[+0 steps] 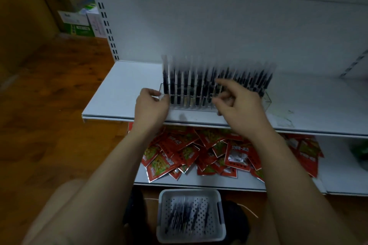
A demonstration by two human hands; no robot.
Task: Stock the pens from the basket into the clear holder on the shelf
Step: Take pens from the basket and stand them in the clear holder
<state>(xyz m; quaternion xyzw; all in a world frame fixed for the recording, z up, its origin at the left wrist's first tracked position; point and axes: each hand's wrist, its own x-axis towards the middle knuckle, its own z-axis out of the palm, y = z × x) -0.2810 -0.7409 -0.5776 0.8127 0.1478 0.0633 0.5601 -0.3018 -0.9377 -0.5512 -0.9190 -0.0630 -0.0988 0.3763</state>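
A clear holder [265,100] stands on the white shelf [119,89], packed with several upright dark pens [191,85] in clear sleeves. My left hand [151,107] is at the holder's left end, its fingers pinching the bottom of the leftmost pen [165,77]. In front of the holder's middle hovers my right hand [237,101]; its fingers are loosely curled and hold nothing. Below, on the floor, a white perforated basket [221,215] holds several more pens [187,215]. The picture is blurred by motion.
The lower shelf [338,173] carries a heap of red snack packets [199,153]. A slotted shelf upright [103,14] rises at the left. Boxes [81,24] stand on the wooden floor [49,105] behind it. The shelf right of the holder is bare white.
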